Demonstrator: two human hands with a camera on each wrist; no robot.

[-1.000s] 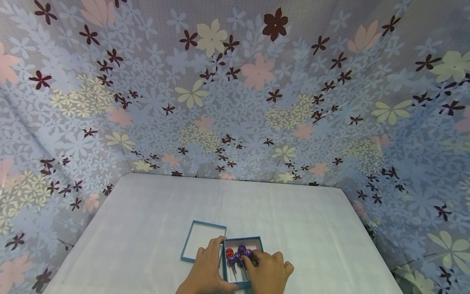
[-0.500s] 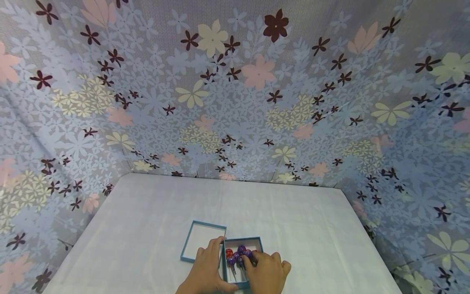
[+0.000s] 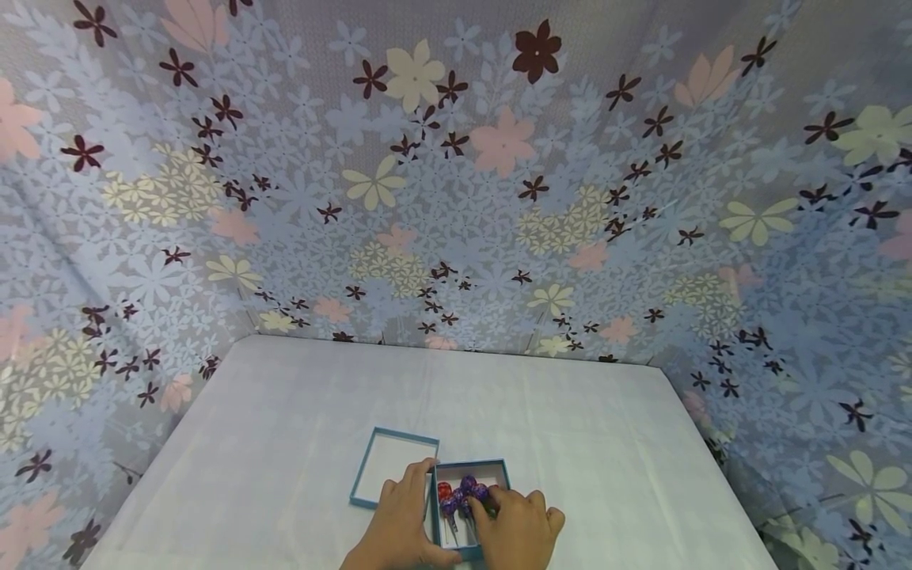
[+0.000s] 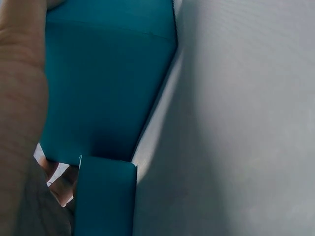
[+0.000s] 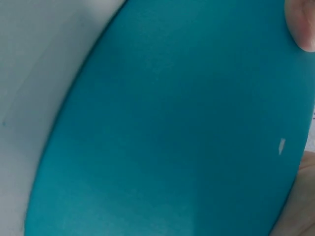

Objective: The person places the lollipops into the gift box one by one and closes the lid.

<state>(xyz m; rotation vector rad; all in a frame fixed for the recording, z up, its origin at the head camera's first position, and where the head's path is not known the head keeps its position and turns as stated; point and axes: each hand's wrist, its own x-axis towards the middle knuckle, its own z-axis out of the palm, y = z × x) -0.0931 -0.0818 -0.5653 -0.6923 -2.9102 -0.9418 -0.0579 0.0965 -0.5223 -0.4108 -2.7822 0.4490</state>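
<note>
A blue-green box (image 3: 471, 471) lies near the front of the table in the head view. Several lollipops (image 3: 457, 500) in purple and red wrappers lie inside, their sticks toward the front. My left hand (image 3: 403, 518) grips the box at its left side, index finger at the far left corner and thumb along the front. My right hand (image 3: 518, 526) reaches in over the right wall, its curled thumb and fingers pinching a lollipop among the purple heads and hiding part of them. In the right wrist view a fingertip (image 5: 301, 27) presses on the outer box wall (image 5: 162, 123).
The box's lid (image 3: 385, 467), white inside with a blue-green rim, lies just left of the box, partly behind the left hand. A white cloth covers the table (image 3: 570, 427). Floral curtains (image 3: 456, 198) stand around its back and sides.
The right hand has shifted very slightly left among the lollipops. The left hand, box and lid stay in place.
</note>
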